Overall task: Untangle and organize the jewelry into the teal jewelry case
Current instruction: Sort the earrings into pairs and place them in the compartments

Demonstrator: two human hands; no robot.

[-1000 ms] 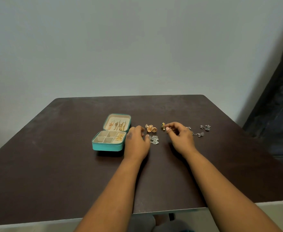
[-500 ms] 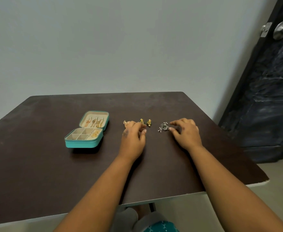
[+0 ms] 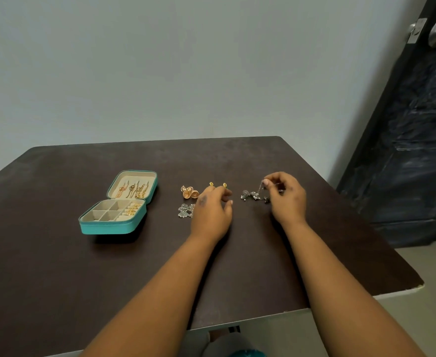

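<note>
While the open teal jewelry case (image 3: 113,222) sits left, the right hand (image 3: 286,199) pinches a tangled silver earring cluster (image 3: 253,195); the left hand (image 3: 211,212) hovers, fingers loosely curled, gripping nothing.

Open teal jewelry case (image 3: 108,226) holding gold pieces, loose gold earrings (image 3: 189,193) and silver earrings (image 3: 186,210) right of it

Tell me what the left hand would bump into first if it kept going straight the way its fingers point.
Probably the two small yellow-topped earrings, which lie just past the left hand's fingers. Beyond them is bare table. Depth is hard to judge; the hand might pass above them.
</note>
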